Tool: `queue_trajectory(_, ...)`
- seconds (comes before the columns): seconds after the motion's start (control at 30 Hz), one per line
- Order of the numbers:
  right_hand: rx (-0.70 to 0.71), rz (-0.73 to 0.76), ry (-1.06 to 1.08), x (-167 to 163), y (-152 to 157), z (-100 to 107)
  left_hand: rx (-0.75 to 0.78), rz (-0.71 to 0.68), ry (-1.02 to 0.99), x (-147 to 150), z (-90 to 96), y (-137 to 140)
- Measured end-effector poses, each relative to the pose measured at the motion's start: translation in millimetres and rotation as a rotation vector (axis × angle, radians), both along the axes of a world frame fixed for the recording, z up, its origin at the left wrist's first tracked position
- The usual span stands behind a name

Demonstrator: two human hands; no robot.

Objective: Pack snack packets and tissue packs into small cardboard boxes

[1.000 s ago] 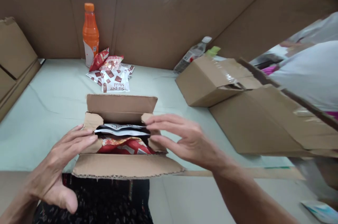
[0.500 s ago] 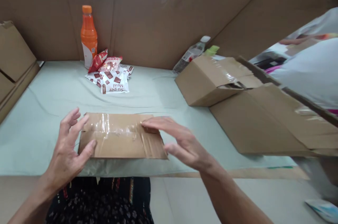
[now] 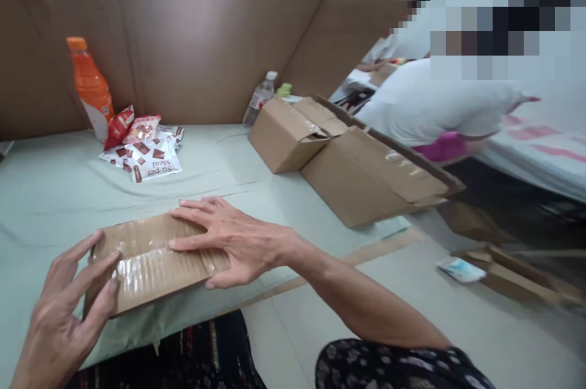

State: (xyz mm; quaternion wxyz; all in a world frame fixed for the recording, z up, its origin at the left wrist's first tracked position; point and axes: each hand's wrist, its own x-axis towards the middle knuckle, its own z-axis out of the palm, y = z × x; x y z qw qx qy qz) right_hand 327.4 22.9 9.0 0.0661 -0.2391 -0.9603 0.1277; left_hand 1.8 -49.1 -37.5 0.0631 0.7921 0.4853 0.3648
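Observation:
A flat brown cardboard box (image 3: 158, 291) with clear tape across its top lies near the table's front edge. On its left end rest the spread fingers and thumb of my left hand (image 3: 68, 309), which is open. My right hand (image 3: 238, 239) lies palm down over the box's right end, open, its fingers stretched apart and covering part of the tape. Behind the box are several snack packets: a white "Su-per Meal" packet (image 3: 153, 160), a red packet (image 3: 120, 126) and a pinkish one (image 3: 143, 129). An orange bottle (image 3: 91, 90) stands beside them.
A cardboard panel (image 3: 206, 41) rises behind the table (image 3: 220, 157). To the right are a smaller box (image 3: 279, 135), a larger box (image 3: 357, 175) and a clear bottle (image 3: 260, 99). Beyond sits a person in white (image 3: 421, 102). An open box (image 3: 517, 273) is on the floor.
My view has turned right and tilted. My right hand has come down flatter and further onto the box's top, fingers spreading. My left hand stays at the left end.

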Motion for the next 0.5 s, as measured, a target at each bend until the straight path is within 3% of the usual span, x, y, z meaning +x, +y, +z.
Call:
queue_trajectory(0.13, 0.016, -0.053, 0.009, 7.0, -11.4, 5.5, 0.001, 0.005, -0.003, 11.8, -0.3, 5.5)
queue_trajectory(0.23, 0.015, -0.185, 0.009, 39.1, -31.7, 3.3, -0.038, -0.004, 0.011, 29.8, -4.9, 9.6)
queue_trajectory(0.3, 0.039, -0.360, 0.004, 78.1, -46.5, -6.5, -0.079, -0.034, 0.043, 40.5, -14.5, 13.1)
queue_trajectory(0.5, 0.227, -1.109, -0.020, 220.0, -77.4, -48.8, -0.126, -0.168, 0.184, 49.3, -57.8, 25.6)
